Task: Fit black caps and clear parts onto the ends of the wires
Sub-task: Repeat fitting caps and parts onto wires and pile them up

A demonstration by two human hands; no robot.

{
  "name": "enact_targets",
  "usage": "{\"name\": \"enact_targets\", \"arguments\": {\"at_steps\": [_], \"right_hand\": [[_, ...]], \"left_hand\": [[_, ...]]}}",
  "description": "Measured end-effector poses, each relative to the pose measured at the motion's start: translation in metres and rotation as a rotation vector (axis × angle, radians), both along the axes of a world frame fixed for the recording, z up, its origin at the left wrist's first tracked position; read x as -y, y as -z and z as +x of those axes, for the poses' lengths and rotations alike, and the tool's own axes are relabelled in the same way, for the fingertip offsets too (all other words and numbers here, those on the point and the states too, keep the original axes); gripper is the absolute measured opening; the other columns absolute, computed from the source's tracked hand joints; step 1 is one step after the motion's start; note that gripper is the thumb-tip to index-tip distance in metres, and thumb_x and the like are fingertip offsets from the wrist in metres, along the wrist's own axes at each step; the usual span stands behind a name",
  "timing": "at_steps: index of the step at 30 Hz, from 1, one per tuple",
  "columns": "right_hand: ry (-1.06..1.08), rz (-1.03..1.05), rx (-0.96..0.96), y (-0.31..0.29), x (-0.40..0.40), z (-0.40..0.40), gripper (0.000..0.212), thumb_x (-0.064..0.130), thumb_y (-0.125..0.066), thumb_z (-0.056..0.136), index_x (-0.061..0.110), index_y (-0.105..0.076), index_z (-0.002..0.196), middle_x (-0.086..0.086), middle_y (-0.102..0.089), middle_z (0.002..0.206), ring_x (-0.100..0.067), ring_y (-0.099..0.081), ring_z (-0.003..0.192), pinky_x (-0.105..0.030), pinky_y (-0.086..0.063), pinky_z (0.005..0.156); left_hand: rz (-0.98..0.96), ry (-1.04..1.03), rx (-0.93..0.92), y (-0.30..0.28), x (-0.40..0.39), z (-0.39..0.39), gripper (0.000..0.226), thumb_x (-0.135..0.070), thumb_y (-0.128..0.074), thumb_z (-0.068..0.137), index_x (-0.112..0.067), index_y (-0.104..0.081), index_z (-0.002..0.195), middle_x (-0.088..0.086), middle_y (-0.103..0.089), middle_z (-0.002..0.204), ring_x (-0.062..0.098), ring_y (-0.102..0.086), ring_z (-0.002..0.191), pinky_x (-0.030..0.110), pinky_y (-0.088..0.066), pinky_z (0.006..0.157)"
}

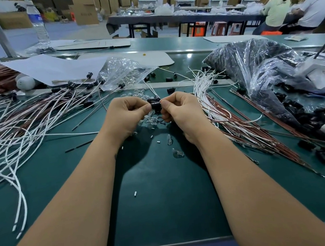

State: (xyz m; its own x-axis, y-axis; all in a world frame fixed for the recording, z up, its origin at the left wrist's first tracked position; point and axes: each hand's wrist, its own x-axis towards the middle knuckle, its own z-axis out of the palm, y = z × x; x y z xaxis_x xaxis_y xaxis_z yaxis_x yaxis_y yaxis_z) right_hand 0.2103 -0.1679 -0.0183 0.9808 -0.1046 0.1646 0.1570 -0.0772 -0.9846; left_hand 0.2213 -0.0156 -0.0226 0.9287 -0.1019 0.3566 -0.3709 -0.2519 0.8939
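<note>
While both hands meet above green surface [166,202], left hand [125,114] and right hand [180,109] each pinch black cap [155,105] between them, fingers curled. Capped wires [36,116] lie left; bare wires [227,116] right. Clear parts [178,153] scattered below hands. Bag of caps [252,69] far right.

Warehouse floor [18,37] — stacked cardboard boxes [83,7], long dark table [182,18], 2 seated workers [295,4].

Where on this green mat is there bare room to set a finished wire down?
Barest: the green mat between the forearms, near the front edge, with only a few tiny bits. Crowded: white wires on the left, red-brown wires and bag of black caps on the right, clear parts under both hands.
</note>
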Motion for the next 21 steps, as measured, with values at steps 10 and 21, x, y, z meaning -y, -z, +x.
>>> {"name": "enact_targets", "arguments": {"at_steps": [10,21], "right_hand": [[0.134,-0.233,0.070,-0.002,-0.008,0.005,0.015,0.014,-0.056,0.094,0.021,-0.060,0.080,-0.005,-0.066,0.080,-0.022,-0.063,0.077,-0.042,-0.055,0.079],[0.082,-0.268,0.133,-0.008,-0.012,-0.004,0.006,0.016,-0.057,0.096,0.019,-0.060,0.100,-0.008,-0.065,0.086,-0.021,-0.061,0.076,-0.032,-0.052,0.070]], "left_hand": [[0.038,-0.084,0.077,-0.005,0.005,-0.001,0.010,-0.012,-0.069,0.086,-0.013,-0.072,0.076,0.011,-0.058,0.061,0.016,-0.044,0.056,0.025,-0.035,0.056],[-0.120,-0.129,0.040,-0.002,-0.012,0.006,0.013,-0.009,-0.070,0.085,-0.019,-0.070,0.077,-0.014,-0.062,0.052,-0.003,-0.053,0.051,0.008,-0.042,0.055]]}}
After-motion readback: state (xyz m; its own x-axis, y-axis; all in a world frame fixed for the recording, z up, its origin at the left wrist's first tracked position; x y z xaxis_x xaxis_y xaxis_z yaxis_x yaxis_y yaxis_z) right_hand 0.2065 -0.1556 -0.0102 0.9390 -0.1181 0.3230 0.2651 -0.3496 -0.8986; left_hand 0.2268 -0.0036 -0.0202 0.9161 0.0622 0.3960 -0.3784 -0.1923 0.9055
